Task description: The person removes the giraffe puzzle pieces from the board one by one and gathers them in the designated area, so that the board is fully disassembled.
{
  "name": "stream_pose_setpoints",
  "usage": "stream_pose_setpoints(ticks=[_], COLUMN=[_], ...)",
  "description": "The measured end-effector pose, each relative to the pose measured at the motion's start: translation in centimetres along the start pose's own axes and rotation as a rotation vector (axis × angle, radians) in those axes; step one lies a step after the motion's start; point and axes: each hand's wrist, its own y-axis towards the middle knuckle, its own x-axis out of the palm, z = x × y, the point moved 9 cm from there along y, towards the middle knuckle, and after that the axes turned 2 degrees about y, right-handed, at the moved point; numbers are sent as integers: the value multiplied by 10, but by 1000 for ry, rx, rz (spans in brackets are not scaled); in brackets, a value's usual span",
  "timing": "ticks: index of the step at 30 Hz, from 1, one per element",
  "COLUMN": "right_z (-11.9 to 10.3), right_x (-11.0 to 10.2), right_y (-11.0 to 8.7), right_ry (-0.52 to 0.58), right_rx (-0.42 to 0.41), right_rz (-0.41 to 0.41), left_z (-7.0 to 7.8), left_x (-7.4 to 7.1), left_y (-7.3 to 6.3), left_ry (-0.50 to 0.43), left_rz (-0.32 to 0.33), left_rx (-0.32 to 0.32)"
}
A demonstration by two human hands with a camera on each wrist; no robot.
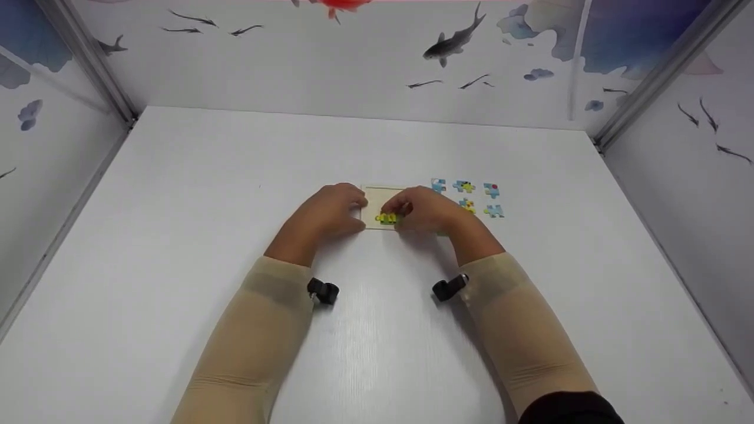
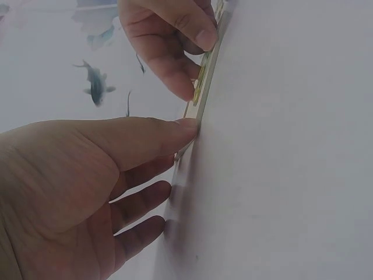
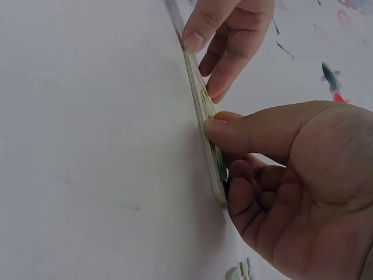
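Note:
A small pale wooden puzzle board (image 1: 374, 199) lies flat on the white table, with a rim along its edges. My left hand (image 1: 331, 210) grips its left end, thumb at the near corner and fingers toward the far one. Over the board's right part, my right hand (image 1: 431, 211) has its fingers curled, with thumb and forefinger at a yellow-green jigsaw piece (image 1: 387, 218) by the near rim. In the right wrist view, the right thumb presses at the board's edge beside green pieces (image 3: 220, 164). The right hand hides much of the board.
Several loose blue and yellow jigsaw pieces (image 1: 492, 189) lie right of the board, partly behind the right hand. White panels (image 1: 353, 70) painted with fish enclose the table (image 1: 377, 353) at the back and sides.

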Motion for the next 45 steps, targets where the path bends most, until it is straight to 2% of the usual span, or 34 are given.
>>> stream_pose_setpoints(ticks=[16,27,35,45], right_z=[0,3,0,5], right_x=[0,-7,-11,-16], right_y=[-1,-4,-7,-7], right_ry=[-1,29,18,53], right_rx=[21,-64,-110,-46], right_rz=[12,51,67,75], left_z=[0,1,0,0], left_x=[1,0,-2,0], left_y=[3,1,0,1], left_ry=[16,25,9,9], left_rz=[-7,-11,27,14], left_rx=[5,13,33,28])
